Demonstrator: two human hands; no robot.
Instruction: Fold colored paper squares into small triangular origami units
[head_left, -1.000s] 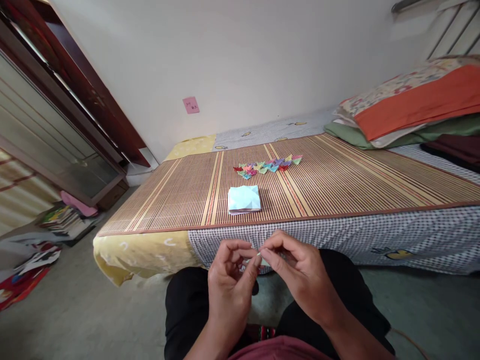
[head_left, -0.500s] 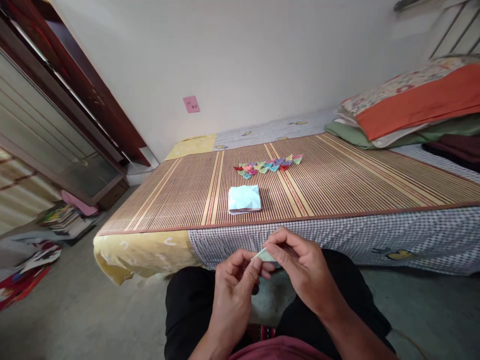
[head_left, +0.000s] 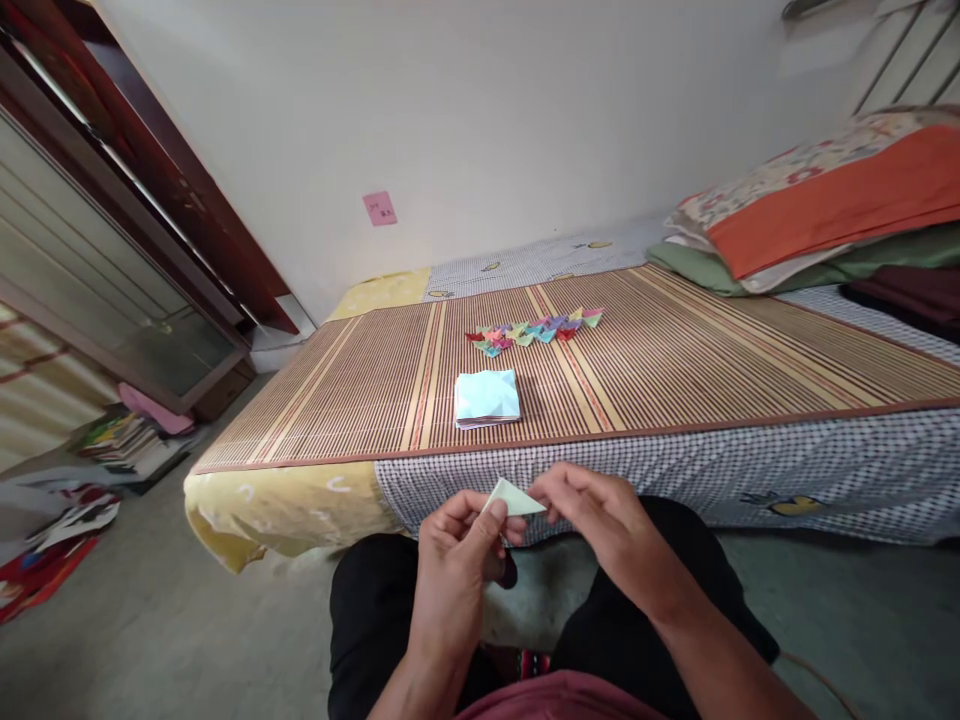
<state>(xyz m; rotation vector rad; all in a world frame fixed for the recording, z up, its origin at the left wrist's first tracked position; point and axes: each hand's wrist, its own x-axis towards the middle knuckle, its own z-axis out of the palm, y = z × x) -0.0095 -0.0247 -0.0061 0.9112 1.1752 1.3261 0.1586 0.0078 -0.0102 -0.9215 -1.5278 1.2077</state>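
My left hand [head_left: 459,545] pinches a pale green folded paper triangle [head_left: 517,499] between thumb and fingers, above my lap near the bed's front edge. The triangle's peak stands up at its left, and its thin corner runs to the right. My right hand [head_left: 589,505] is at that corner, its fingers loosely bent and slightly apart; whether a fingertip touches the paper is hard to see. Beyond my hands, a stack of light blue paper squares [head_left: 487,396] lies on the striped mat [head_left: 360,400]. Farther back sits a row of small colourful folded paper pieces [head_left: 534,331].
The bed has a checked and yellow sheet [head_left: 292,500] hanging over its front edge. Folded bedding [head_left: 825,220] is piled at the right, and a white wall [head_left: 525,120] stands behind. On the floor at left are stacked books [head_left: 124,440] beside a glass-fronted cabinet [head_left: 112,270].
The paper has turned from nearly edge-on to showing its triangular face. My right hand has loosened its pinch and shifted slightly off the paper; my left hand keeps hold.
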